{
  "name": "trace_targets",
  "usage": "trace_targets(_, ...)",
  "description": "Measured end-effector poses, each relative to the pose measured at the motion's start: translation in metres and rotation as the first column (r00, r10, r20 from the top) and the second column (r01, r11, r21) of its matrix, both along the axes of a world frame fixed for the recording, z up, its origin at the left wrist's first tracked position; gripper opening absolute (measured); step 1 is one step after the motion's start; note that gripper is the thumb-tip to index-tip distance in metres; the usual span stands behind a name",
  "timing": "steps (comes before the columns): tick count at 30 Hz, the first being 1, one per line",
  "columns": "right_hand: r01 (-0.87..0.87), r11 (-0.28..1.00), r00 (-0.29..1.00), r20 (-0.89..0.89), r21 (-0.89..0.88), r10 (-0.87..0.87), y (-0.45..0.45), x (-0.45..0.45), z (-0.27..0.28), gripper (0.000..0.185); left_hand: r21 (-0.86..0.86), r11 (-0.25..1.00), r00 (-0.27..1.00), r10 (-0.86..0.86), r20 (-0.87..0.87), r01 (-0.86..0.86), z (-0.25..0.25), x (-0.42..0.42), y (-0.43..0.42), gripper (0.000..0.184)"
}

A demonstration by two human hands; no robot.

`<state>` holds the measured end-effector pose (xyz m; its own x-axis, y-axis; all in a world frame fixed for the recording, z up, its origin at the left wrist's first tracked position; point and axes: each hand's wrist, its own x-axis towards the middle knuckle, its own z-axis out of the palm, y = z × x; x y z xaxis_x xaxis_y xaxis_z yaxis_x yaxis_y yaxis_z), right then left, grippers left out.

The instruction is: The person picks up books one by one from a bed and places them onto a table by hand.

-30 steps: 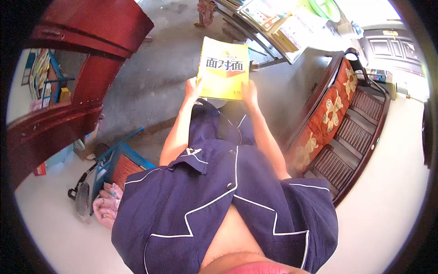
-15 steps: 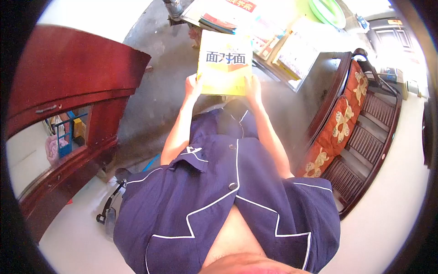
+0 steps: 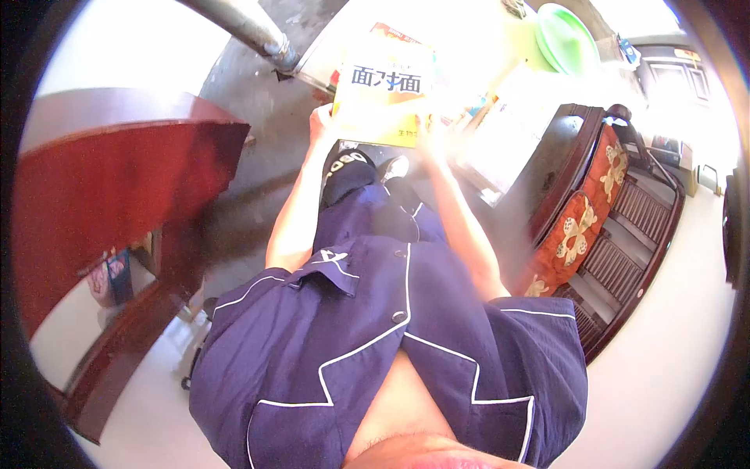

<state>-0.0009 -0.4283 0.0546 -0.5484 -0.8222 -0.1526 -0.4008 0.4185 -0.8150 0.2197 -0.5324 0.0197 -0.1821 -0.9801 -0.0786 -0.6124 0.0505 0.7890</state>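
A yellow and white book with large dark characters on its cover is held up in front of me, cover facing me. My left hand grips its lower left edge. On the lower right edge my right hand is closed, partly washed out by glare. Behind the book is a brightly lit table bearing papers and books, and a red printed item shows just above the book's top edge.
A green basin stands at the table's far right. On the right is a dark wooden bench with an orange patterned cushion. Red wooden furniture stands at left. A metal pole rises at the upper left.
The book and both hands have moved slightly upward in view. The table and its papers have come closer, now lying behind the book. The metal pole has come further into view.
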Motion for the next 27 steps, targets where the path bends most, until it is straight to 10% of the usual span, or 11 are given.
trace_targets(4,-0.019,0.988,0.998,0.064,0.151,0.01,-0.015,-0.003,-0.015,0.042,0.013,0.997,0.993,-0.076,-0.089,0.077,0.003,-0.012,-0.038,0.042)
trace_targets(7,-0.048,0.999,0.955,-0.293,-0.026,0.038,-0.033,-0.003,-0.046,0.043,0.048,0.99,0.991,-0.13,-0.007,0.131,-0.004,-0.018,-0.07,0.042)
trace_targets(9,0.169,0.981,0.979,0.102,0.096,-0.178,-0.052,0.005,-0.043,0.058,0.147,0.978,0.989,-0.147,0.0,0.145,0.01,-0.024,-0.088,0.042)
trace_targets(16,0.2,0.893,0.897,0.293,0.403,-0.332,-0.094,0.015,-0.083,0.051,0.062,0.957,0.931,-0.289,0.224,0.283,-0.033,-0.025,-0.147,0.034)
trace_targets(27,0.15,0.965,0.988,-0.057,0.216,-0.141,-0.104,0.016,-0.119,0.05,0.187,0.946,0.953,-0.287,0.101,0.265,-0.03,-0.04,-0.174,0.022)
